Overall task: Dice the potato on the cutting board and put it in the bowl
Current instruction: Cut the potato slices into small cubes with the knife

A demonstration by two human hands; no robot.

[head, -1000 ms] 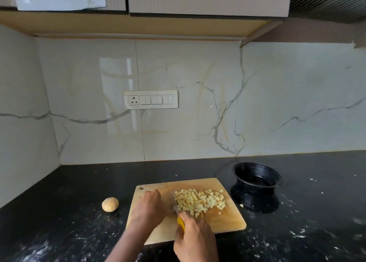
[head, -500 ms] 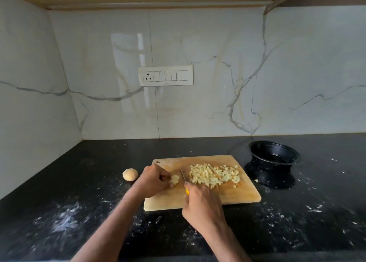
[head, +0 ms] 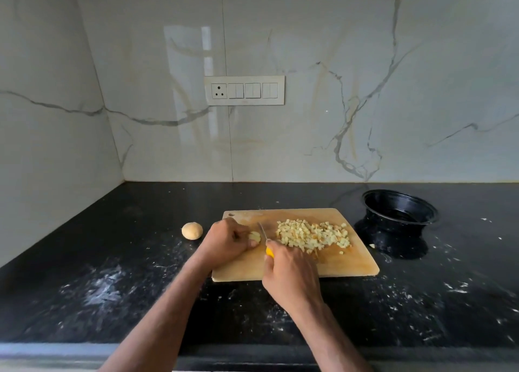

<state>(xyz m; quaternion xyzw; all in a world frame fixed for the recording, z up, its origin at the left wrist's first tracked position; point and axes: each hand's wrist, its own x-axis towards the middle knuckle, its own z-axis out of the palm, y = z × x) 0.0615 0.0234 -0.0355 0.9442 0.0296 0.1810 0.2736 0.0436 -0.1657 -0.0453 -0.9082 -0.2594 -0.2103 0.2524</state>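
1. One view only, from the head, looking down at a black desk dusted with white specks.
2. The cutting board lies in the middle; a heap of diced potato covers its far right part.
3. The left hand sits on the board's left side, its fingers curled down onto a small last potato piece.
4. The right hand is wrapped round the yellow handle of a knife; the blade stands just right of that piece, between it and the heap.
5. The black bowl waits to the right of the board, with no dice in it that I can see.
6. A whole round potato lies on the desk left of the board.
7. Risks, as I judge them: the piece is small and the holding fingertips lie close to the blade, so a slip could nick them; a hard chop could roll the piece away; one bit already lies off the board's right edge, so careless sweeping may scatter more.
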